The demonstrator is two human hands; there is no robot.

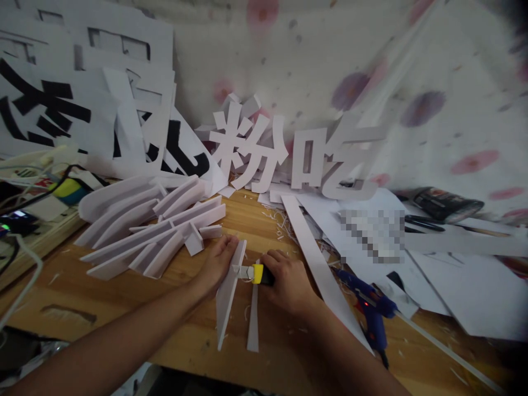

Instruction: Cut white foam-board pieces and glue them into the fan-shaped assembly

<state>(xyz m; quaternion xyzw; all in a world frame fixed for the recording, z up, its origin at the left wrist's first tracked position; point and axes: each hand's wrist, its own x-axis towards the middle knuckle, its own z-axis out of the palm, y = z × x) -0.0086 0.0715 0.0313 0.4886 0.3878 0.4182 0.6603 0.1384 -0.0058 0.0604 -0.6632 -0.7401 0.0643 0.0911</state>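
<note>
Flowered cloth hangs behind a wooden tabletop littered with thin white scraps. Thing in hand: a white board piece, centre front of the tabletop, steeply tilted. Looks flat, matte and plain; long and narrow, with a slim pale edge along its right side and a lower end that tapers toward a point. Its broad face reads greyish in shadow.

Left hand: closed, pinching the piece near its upper end. Right hand: curled around a yellow-and-black tool, whose pale tip points left at the piece; contact between them cannot be told. Narrow white strip lies just below the tool.

Left of the hands: white raised-edge shapes, heaped together. Behind: white cut-out characters, upright. Right: blue glue gun, red light showing, beside a long white strip.
</note>
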